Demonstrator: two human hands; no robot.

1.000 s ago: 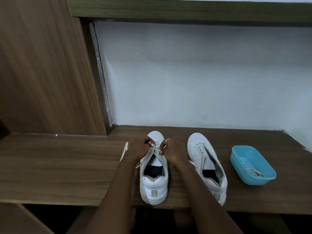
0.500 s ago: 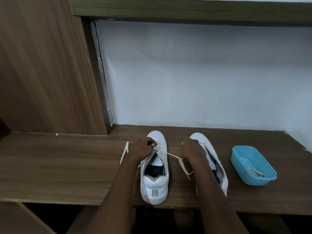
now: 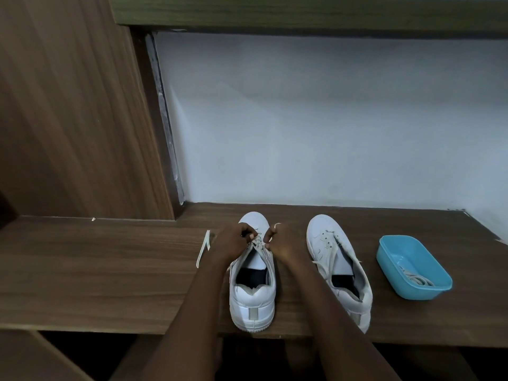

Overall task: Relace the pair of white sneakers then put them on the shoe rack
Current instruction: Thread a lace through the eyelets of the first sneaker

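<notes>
Two white sneakers stand on a wooden shelf (image 3: 110, 270), heels toward me. Over the eyelets of the left sneaker (image 3: 252, 301), both hands pinch its cream lace. My left hand (image 3: 232, 243) grips the lace on the left side; a loose lace end (image 3: 204, 248) trails on the wood beside it. My right hand (image 3: 283, 243) grips the other lace end, whose tip sticks up above the fingers. The right sneaker (image 3: 338, 268) lies slightly tilted with a loose lace across its tongue.
A blue plastic tub (image 3: 412, 266) with a coiled lace inside sits at the right of the shelf. A white wall stands behind, a wooden panel (image 3: 68, 119) at the left, another shelf (image 3: 302, 15) above. The shelf's front edge runs just under the heels.
My right hand, which had pulled the lace out to the right over the other sneaker, has come back to the left sneaker's eyelets. The left hand stays in place.
</notes>
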